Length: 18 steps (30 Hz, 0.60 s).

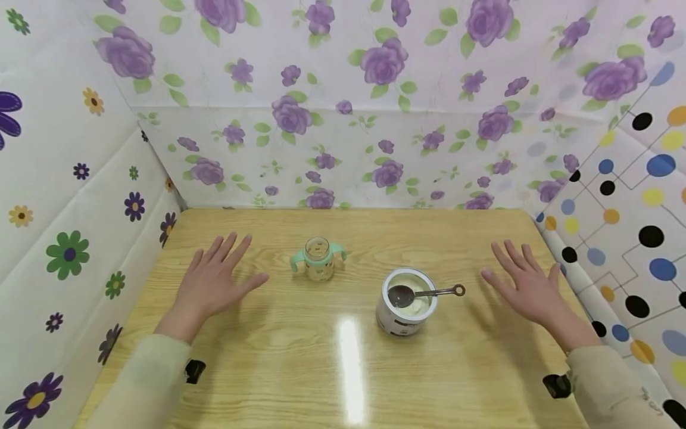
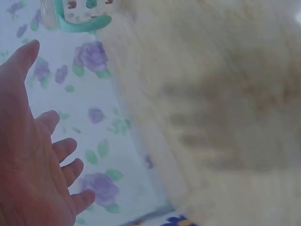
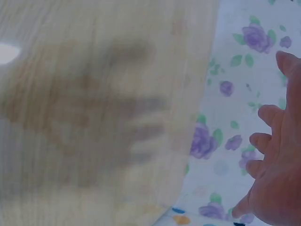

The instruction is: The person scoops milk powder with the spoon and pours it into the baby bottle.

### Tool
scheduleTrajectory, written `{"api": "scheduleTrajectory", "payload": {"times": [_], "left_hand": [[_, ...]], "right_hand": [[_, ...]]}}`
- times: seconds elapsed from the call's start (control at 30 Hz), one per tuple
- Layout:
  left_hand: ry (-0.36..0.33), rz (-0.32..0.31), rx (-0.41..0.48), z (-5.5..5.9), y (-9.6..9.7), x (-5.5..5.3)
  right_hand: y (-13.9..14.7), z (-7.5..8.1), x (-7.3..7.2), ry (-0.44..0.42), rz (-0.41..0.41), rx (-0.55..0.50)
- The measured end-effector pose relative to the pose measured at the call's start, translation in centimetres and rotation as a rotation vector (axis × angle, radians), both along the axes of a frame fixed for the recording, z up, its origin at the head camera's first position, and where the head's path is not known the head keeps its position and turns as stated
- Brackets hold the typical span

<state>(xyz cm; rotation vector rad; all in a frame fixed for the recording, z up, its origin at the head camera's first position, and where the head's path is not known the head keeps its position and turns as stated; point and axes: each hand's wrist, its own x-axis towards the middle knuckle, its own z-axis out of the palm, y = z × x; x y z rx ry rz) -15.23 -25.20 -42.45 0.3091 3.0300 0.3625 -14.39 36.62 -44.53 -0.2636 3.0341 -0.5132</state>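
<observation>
My left hand (image 1: pixel 210 281) is held over the left side of the table with its fingers spread, touching nothing. On the far side, my right hand (image 1: pixel 527 289) likewise hovers with spread fingers and holds nothing. Between them stands a small baby bottle (image 1: pixel 320 268) with mint-green side handles and an open top; its handle and patterned body also show in the left wrist view. Nearer the right hand is a white can (image 1: pixel 403 322) of pale powder. A dark spoon (image 1: pixel 402 296) lies across its opening, the ringed handle sticking out to the right.
The light wood table (image 1: pixel 289 363) ends at a floral cloth (image 1: pixel 343 149) behind. Flower-patterned cloth (image 1: pixel 69 208) borders the left, and dotted cloth (image 1: pixel 632 250) borders the right. A bright glare strip (image 1: pixel 351 369) lies on the tabletop.
</observation>
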Motion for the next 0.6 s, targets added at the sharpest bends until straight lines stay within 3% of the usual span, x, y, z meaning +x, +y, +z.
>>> {"api": "scheduleTrajectory", "payload": {"times": [0.27, 0.43, 0.6], "left_hand": [[-0.035, -0.116, 0.058, 2.5, 3.0, -1.2], [-0.069, -0.191, 0.137, 3.3, 5.7, -1.6], [-0.06, -0.263, 0.189, 3.7, 8.5, -1.7]], "right_hand": [[-2.2, 3.2, -0.6, 0.019, 0.092, -0.159], [-3.6, 4.0, 0.2, 0.016, 0.143, -0.277], [-4.6, 3.8, 1.2, -0.004, 0.148, -0.346]]}}
